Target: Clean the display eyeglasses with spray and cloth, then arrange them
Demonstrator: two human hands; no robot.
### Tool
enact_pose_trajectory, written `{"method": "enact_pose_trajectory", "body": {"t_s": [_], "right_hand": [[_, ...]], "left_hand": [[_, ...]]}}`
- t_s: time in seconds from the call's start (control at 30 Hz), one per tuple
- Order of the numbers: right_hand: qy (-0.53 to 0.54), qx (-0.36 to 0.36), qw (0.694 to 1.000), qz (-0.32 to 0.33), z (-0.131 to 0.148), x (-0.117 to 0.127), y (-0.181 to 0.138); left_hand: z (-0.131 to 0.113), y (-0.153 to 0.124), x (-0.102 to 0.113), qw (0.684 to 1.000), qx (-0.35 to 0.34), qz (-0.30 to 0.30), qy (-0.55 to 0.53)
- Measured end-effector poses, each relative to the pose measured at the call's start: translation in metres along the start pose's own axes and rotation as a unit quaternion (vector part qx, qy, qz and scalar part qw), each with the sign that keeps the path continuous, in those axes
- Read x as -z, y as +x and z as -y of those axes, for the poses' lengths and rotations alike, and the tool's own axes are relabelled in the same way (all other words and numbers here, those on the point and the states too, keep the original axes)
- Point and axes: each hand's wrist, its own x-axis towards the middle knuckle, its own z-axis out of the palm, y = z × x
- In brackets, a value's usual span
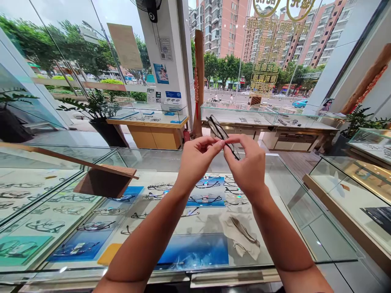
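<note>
The dark, thin-framed pair of spectacles was up in the air in front of the person, well above the glass worktop of the display case, with its arms seemingly folded against the front. It was held between both hands. As far as the handling could be judged, the frame was already off the worktop and under close inspection or adjustment at its near end. The crumpled pale cloth lay on the glass below the right forearm with a slim dark frame resting on it, neither of them touched.

The left hand was raised with the wrist bent, its thumb and fingers pinched shut on the lower end of the spectacles. The right hand met it from the other side, fingertips closed on the same end, so that the two hands almost touched. Both forearms rose from the lower edge of the view and came together over the case, where rows of other frames lay on blue and white pads under the glass.
</note>
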Motion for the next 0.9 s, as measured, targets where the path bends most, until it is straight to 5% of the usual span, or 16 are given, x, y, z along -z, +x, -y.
{"method": "enact_pose_trajectory", "body": {"t_s": [0.2, 0.43, 0.6, 0.73, 0.9], "right_hand": [[0.005, 0.021, 0.999, 0.048, 0.022, 0.008, -0.008], [0.01, 0.027, 0.99, 0.139, 0.036, 0.031, -0.026], [0.017, -0.101, 0.979, 0.178, 0.008, 0.053, -0.078], [0.016, -0.22, 0.958, 0.183, -0.03, 0.072, -0.133], [-0.021, -0.331, 0.927, 0.173, -0.074, 0.088, -0.194]], "left_hand": [[-0.015, -0.008, 0.016, 1.0, -0.013, -0.02, 0.016], [-0.033, -0.036, 0.08, 0.975, 0.016, 0.066, 0.21], [-0.036, -0.059, 0.126, 0.903, 0.061, 0.188, 0.382], [-0.017, -0.069, 0.158, 0.824, 0.097, 0.286, 0.48], [0.027, -0.079, 0.186, 0.761, 0.139, 0.301, 0.557]]}}
